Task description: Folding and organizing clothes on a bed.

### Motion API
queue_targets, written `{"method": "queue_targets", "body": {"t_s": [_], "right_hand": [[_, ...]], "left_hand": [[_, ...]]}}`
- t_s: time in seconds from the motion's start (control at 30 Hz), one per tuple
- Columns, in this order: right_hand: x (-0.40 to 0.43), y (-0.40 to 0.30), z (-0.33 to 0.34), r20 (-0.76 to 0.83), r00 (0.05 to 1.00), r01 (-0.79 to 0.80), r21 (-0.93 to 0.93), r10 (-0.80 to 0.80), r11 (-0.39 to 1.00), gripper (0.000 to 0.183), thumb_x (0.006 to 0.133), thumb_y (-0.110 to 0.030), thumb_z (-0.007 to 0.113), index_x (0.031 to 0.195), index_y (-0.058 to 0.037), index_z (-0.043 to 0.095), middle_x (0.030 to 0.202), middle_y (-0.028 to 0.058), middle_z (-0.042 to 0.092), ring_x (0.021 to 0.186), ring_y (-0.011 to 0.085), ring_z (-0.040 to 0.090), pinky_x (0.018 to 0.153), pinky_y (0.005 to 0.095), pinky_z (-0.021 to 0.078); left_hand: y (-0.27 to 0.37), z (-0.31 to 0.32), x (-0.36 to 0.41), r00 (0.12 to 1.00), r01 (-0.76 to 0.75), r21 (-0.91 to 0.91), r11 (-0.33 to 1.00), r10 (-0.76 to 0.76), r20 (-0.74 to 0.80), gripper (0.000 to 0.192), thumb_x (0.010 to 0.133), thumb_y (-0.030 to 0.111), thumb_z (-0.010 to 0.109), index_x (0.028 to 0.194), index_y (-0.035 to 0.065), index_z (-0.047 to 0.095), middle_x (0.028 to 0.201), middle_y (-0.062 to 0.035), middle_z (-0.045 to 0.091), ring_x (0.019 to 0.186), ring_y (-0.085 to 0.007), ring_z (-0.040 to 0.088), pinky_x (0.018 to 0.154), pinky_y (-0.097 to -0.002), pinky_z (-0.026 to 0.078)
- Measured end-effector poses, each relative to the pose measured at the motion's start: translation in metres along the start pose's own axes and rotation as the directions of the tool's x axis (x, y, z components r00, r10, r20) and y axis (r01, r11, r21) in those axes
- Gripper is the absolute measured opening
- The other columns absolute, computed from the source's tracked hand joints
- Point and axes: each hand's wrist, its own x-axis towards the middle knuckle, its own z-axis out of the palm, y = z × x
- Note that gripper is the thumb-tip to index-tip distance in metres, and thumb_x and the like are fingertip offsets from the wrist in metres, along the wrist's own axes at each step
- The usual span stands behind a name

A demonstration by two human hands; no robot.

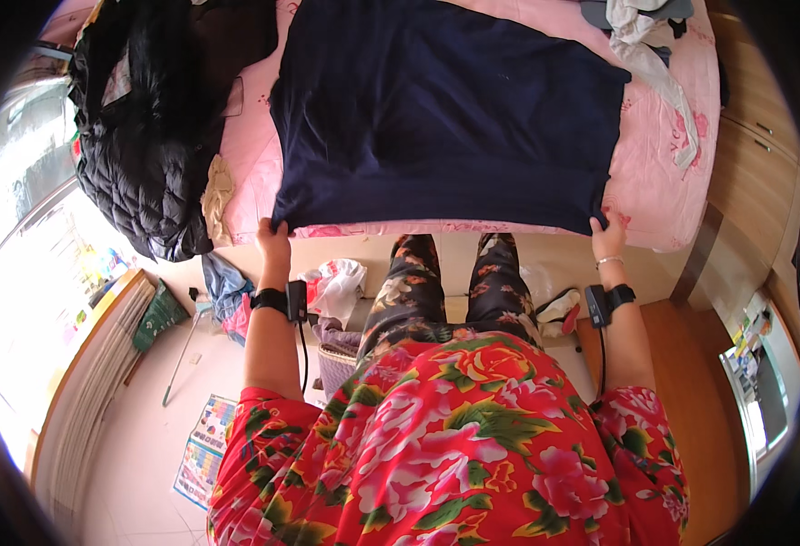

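A navy-blue cloth garment [441, 123] lies spread, slightly wrinkled, over a bed with a pink flowered sheet [666, 205]. My left hand [275, 239] pinches its near left corner at the bed's edge. At the near right corner, my right hand [608, 235] grips the fabric between thumb and fingers. The near hem runs fairly straight between both hands. Each wrist wears a black strap with a small box and a cable. The garment's far edge runs out of the top of the view.
Left on the bed are a black quilted jacket [140, 177] and a beige cloth [217, 198]; at the far right, white clothing [659, 75]. Below the bed's edge are a plastic bag [335, 283], a lidded woven basket [337, 355] and shoes [560, 307]. Wooden cabinets [748, 170] stand right.
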Motion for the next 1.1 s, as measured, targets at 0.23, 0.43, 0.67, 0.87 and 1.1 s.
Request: {"method": "queue_targets", "body": {"t_s": [0.23,0.43,0.67,0.87,1.1], "right_hand": [[-0.009,-0.107,-0.029,-0.164,0.874,0.453,-0.066,-0.457,0.889,0.048,0.073,-0.002,0.067,0.119,-0.0031,0.055,0.128,0.0195,0.053,0.119,0.0384,0.049,0.103,0.0498,0.0371],[0.019,-0.161,-0.005,0.567,0.574,0.795,-0.212,-0.591,0.569,0.065,0.081,-0.033,0.07,0.141,-0.0297,0.045,0.158,0.0028,0.023,0.147,0.028,0.016,0.107,0.0637,0.0288],[0.091,-0.093,-0.017,-0.074,0.892,0.391,-0.371,-0.447,0.842,0.058,0.09,-0.028,0.061,0.143,-0.0144,0.042,0.154,0.0137,0.031,0.14,0.0402,0.03,0.108,0.055,0.0332],[0.202,-0.167,-0.052,-0.215,0.849,0.414,-0.297,-0.482,0.861,0.048,0.088,-0.018,0.063,0.134,-0.0098,0.052,0.144,0.0151,0.044,0.133,0.0371,0.041,0.106,0.044,0.039],[0.257,-0.138,-0.077,0.168,0.969,0.222,-0.257,-0.182,0.94,0.033,0.08,-0.012,0.066,0.113,-0.0104,0.064,0.11,0.013,0.064,0.106,0.0343,0.06,0.092,0.039,0.0487]], "left_hand": [[0.082,0.054,-0.041,0.774,-0.558,0.574,0.599,0.625,0.101,0.044,0.066,0.001,0.062,0.11,0.0064,0.058,0.134,-0.0225,0.046,0.122,-0.0344,0.048,0.096,-0.0466,0.044],[0.138,0.128,-0.001,0.573,-0.819,0.541,0.194,0.334,0.748,0.064,0.08,0.032,0.071,0.14,0.032,0.047,0.158,-0.0066,0.024,0.147,-0.03,0.018,0.103,-0.073,0.026],[0.167,0.113,0.085,0.738,-0.567,0.641,0.517,0.664,0.118,0.049,0.081,0.02,0.07,0.127,0.0124,0.057,0.138,-0.0146,0.048,0.126,-0.0368,0.045,0.102,-0.0511,0.039],[0.275,0.18,0.151,0.358,-0.827,0.505,0.249,0.925,0.129,0.052,0.082,0.02,0.068,0.13,0.0063,0.052,0.134,-0.0201,0.05,0.122,-0.0403,0.048,0.104,-0.0454,0.04],[0.348,0.221,0.229,0.727,-0.669,0.509,0.541,0.618,0.299,0.076,0.072,0.04,0.075,0.134,0.004,0.05,0.122,-0.0238,0.061,0.113,-0.0398,0.059,0.097,-0.0427,0.047]]}}
